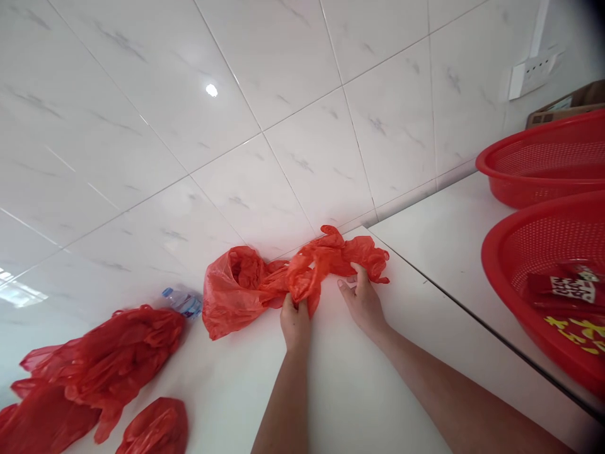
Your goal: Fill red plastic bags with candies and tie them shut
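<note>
Crumpled red plastic bags [265,284] lie bunched along the back of the white table, close to the tiled wall. My left hand [296,321] pinches the near edge of a red plastic bag [307,271] between thumb and fingers. Just to its right, my right hand [366,306] is open, thumb and fingers apart, beside the right end of the bunch. Whether its fingertips touch the plastic I cannot tell.
A larger heap of red bags [113,359] and a small bundle [158,425] lie at the left, near a plastic water bottle [182,302]. Two red baskets [503,252] stand at the right, the nearer one holding printed packets [567,287]. A wall socket [534,75] is above.
</note>
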{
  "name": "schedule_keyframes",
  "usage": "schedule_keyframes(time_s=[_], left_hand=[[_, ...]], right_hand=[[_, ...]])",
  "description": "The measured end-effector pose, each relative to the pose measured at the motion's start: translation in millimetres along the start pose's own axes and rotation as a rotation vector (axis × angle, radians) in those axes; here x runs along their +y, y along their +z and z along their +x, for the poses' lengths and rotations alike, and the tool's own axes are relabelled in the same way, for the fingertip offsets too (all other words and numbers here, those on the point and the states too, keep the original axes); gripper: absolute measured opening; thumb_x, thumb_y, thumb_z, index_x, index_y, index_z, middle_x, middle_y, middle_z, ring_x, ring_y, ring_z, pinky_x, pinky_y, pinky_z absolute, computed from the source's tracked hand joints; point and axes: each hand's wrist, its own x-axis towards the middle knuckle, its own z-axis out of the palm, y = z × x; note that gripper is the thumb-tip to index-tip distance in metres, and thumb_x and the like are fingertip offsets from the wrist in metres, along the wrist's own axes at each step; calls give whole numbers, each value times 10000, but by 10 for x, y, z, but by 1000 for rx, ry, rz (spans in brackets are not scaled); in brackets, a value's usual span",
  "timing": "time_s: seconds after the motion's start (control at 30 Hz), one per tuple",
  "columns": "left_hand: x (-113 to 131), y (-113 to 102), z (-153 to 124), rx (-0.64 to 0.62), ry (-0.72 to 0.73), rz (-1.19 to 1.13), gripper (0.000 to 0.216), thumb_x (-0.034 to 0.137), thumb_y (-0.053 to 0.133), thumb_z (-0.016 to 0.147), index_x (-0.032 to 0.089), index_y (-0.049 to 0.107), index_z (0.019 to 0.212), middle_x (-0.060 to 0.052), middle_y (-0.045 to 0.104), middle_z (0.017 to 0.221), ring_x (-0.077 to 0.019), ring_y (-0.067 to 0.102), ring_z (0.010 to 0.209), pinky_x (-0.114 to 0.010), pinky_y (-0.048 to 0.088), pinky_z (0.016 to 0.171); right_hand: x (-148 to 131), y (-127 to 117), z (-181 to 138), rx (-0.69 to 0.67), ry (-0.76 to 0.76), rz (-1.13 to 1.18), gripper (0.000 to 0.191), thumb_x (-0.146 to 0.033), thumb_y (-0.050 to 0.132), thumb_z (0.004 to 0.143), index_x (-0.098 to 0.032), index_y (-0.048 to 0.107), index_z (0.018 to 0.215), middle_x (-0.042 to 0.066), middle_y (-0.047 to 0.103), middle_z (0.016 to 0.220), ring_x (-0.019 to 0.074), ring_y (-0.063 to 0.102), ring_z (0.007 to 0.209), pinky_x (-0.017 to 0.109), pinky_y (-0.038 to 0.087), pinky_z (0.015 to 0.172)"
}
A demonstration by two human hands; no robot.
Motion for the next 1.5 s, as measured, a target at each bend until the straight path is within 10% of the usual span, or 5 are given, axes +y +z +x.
schedule_keyframes(time_s=[0.33, 0.63, 0.93, 1.27, 1.5], left_hand=[[46, -67, -5, 173, -177, -239, 806, 310, 583, 807, 264, 84, 1439, -147, 456, 1328, -209, 561, 1084, -346, 498, 865], [175, -19, -126, -14, 398, 116, 802, 291, 661, 734, 309, 250, 1423, -74, -41, 1542, -311, 117, 1406, -478, 290, 1088], [102, 166, -79, -313, 421, 191, 543, 338, 579, 794, 287, 472, 1323, -65, 173, 1528, -317, 214, 1378, -502, 271, 1088], [24, 325, 343, -175, 144, 94, 419, 207, 347, 888, 131, 492, 1273, -121, 471, 1370, -199, 397, 1300, -370, 321, 1079], [237, 236, 308, -258, 35, 86, 452, 164, 221, 891, 82, 640, 743, -137, 690, 904, -119, 635, 940, -226, 474, 833]], right_hand=[[-17, -18, 8, 180, -445, -440, 309, -162, 451, 819, -188, 576, 1100, 113, 480, 1266, 255, 422, 1203, 409, 352, 985], [195, -46, 95, 87, -248, -746, 603, -212, 553, 749, -153, 415, 1333, 162, 593, 1110, 323, 510, 1024, 468, 337, 876], [39, -35, 34, -116, -345, -616, 181, -153, 533, 748, -198, 503, 575, 16, 547, 548, 173, 494, 573, 316, 330, 610], [-105, 34, -137, -120, -283, -478, 322, -353, 451, 872, -202, 478, 590, -17, 507, 519, 121, 430, 486, 259, 261, 499], [-203, 36, -214, 36, -635, -407, 175, -162, 378, 866, -164, 540, 934, 83, 587, 861, 218, 507, 833, 321, 388, 724]])
